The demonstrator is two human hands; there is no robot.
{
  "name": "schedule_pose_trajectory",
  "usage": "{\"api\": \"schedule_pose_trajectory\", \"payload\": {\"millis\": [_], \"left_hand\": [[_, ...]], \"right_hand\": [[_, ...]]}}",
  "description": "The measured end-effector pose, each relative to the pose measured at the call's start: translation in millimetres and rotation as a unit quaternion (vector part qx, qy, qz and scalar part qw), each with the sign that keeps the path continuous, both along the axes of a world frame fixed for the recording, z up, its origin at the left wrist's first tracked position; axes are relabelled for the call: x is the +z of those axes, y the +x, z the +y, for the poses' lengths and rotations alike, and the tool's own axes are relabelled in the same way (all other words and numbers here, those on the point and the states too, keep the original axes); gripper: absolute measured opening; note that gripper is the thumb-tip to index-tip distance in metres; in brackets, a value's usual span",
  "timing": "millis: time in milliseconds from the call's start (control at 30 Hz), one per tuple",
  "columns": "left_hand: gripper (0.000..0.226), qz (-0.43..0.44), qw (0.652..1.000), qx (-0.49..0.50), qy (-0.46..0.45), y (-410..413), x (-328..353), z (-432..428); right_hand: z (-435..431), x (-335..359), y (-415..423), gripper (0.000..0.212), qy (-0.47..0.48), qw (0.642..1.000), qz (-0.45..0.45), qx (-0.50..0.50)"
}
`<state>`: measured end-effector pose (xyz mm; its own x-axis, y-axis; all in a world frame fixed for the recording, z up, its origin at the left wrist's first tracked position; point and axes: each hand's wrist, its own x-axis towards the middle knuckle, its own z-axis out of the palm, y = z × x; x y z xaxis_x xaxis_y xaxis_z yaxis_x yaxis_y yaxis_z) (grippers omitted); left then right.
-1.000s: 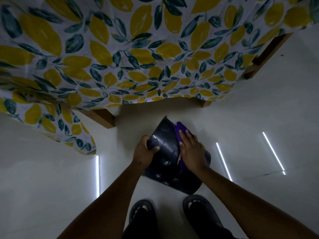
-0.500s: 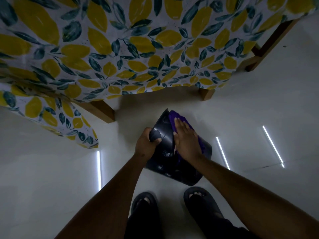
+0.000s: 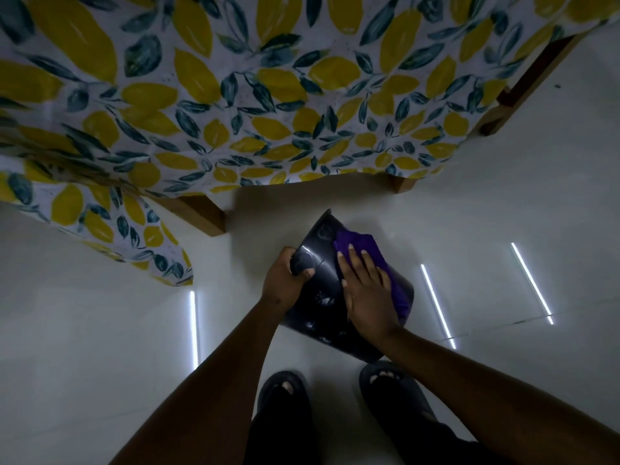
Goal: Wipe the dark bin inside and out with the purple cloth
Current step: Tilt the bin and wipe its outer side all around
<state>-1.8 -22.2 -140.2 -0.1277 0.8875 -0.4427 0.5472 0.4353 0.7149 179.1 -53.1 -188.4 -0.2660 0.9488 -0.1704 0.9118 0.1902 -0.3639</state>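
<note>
The dark bin (image 3: 322,290) is held tilted above the white floor, its glossy outer side facing me. My left hand (image 3: 285,280) grips its left edge, thumb on the outer wall. My right hand (image 3: 367,293) lies flat on the purple cloth (image 3: 360,245), pressing it against the bin's outer right side. The cloth shows above my fingertips and along the right side of my hand. The bin's inside is hidden from me.
A table draped in a yellow-lemon patterned cloth (image 3: 235,95) stands just beyond the bin, with wooden legs (image 3: 204,218) showing under the hem. My two feet in dark sandals (image 3: 285,394) are below the bin. Bright light strips reflect on the shiny white floor (image 3: 503,213).
My right hand and the cloth have slid up along the bin's side, toward its far end. My left hand keeps its grip on the left edge.
</note>
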Motion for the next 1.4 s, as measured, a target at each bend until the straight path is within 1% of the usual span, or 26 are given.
{"api": "schedule_pose_trajectory", "payload": {"millis": [67,100,167,200,267,400,500,567,633,667,700,767,833,900,1000,1067,1200,1267,1333,1367,1400], "left_hand": [[0.036,-0.006,1.0,-0.003,-0.001,-2,0,1],[0.037,-0.011,1.0,-0.004,-0.002,-2,0,1],[0.037,-0.017,1.0,0.0,-0.006,-2,0,0],[0.036,-0.02,1.0,0.004,-0.01,-2,0,0],[0.033,-0.03,0.999,0.013,-0.019,-2,0,-2],[0.025,-0.035,0.999,0.018,-0.021,-6,2,1],[0.026,-0.037,0.999,0.005,-0.03,-9,4,2],[0.029,-0.043,0.998,-0.006,-0.036,-11,5,2],[0.036,-0.047,0.998,-0.017,-0.047,-14,4,1],[0.038,-0.046,0.997,-0.021,-0.054,-16,3,0],[0.039,-0.046,0.997,-0.023,-0.059,-16,2,-1],[0.039,-0.043,0.997,-0.02,-0.059,-15,1,-1],[0.038,-0.043,0.998,-0.006,-0.054,-12,0,-1],[0.034,-0.052,0.997,0.004,-0.057,-11,0,-3],[0.033,-0.057,0.997,0.001,-0.06,-15,1,-5],[0.039,-0.06,0.996,-0.016,-0.064,-18,2,-8],[0.05,-0.05,0.994,-0.045,-0.083,-24,3,-11],[0.05,-0.017,0.993,-0.078,-0.086,-20,5,-1],[0.051,0.023,0.992,-0.113,-0.059,-7,9,16],[0.048,0.029,0.994,-0.096,-0.046,2,10,23],[0.043,0.031,0.997,-0.054,-0.045,11,11,27]], "right_hand": [[21,-2,0,0.057,-0.01,1.0,0.023,-0.001],[32,-4,3,0.056,-0.023,0.998,0.047,-0.025],[49,-8,14,0.055,-0.06,0.985,0.109,-0.123],[52,-10,21,0.056,-0.077,0.976,0.118,-0.163],[43,-10,30,0.056,-0.102,0.972,0.097,-0.188],[5,0,30,0.058,-0.088,0.979,0.073,-0.171],[-9,1,26,0.063,-0.031,0.986,0.086,-0.138],[-10,1,17,0.068,0.001,0.994,0.075,-0.077],[-3,3,8,0.071,-0.006,0.998,0.054,0.008],[4,4,7,0.071,-0.009,0.998,0.042,0.037],[11,3,8,0.067,-0.005,0.998,0.039,0.043],[24,-1,13,0.057,-0.011,0.999,0.047,-0.005],[32,-7,20,0.061,-0.057,0.993,0.062,-0.082],[29,-10,23,0.068,-0.086,0.985,0.082,-0.122],[14,-10,22,0.063,-0.074,0.988,0.082,-0.111],[6,-10,19,0.062,-0.063,0.989,0.084,-0.1],[-1,-12,17,0.065,-0.029,0.996,0.057,-0.059],[-1,-13,20,0.065,-0.026,0.996,0.061,-0.059],[-1,-13,22,0.064,-0.031,0.994,0.079,-0.063],[-3,-14,23,0.064,-0.029,0.993,0.091,-0.063],[-3,-14,23,0.064,-0.023,0.992,0.104,-0.06]]}}
